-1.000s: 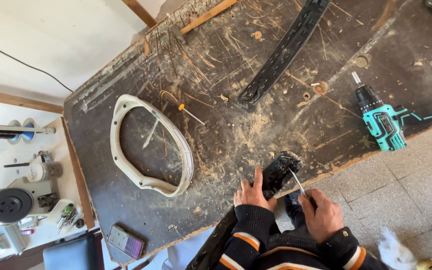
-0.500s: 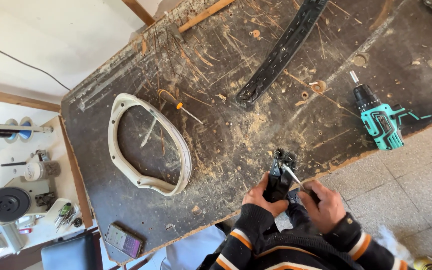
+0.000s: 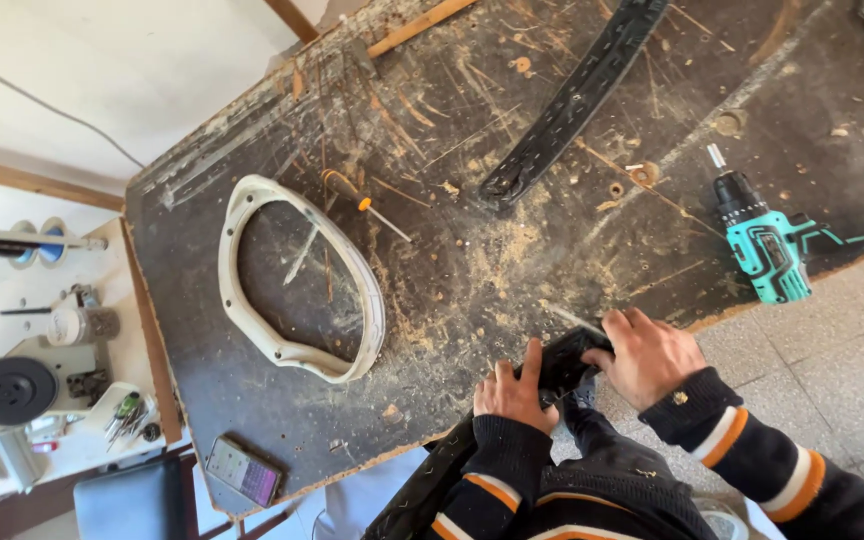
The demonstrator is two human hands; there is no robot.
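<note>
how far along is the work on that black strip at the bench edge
Done: sawdust and drilled holes cover the bench, and a second black strip lies aside. In hand: both hands, left and right, grip a black strip at the bench edge. Left: the drill, screwdriver and white frame lie untouched.

At the near edge of the scratched, sawdust-strewn worktop (image 3: 512,250), both hands close on a black curved strip (image 3: 564,362). The left hand (image 3: 514,392) wraps it from below, the right hand (image 3: 647,352) covers its upper end, where a thin metal tool (image 3: 574,320) pokes out. A white oval frame (image 3: 297,280) lies to the left, with a screwdriver (image 3: 364,203) just beside it. A second black strip (image 3: 577,100) lies farther up, a teal drill (image 3: 760,245) at right, a phone (image 3: 243,471) near the corner.
</note>
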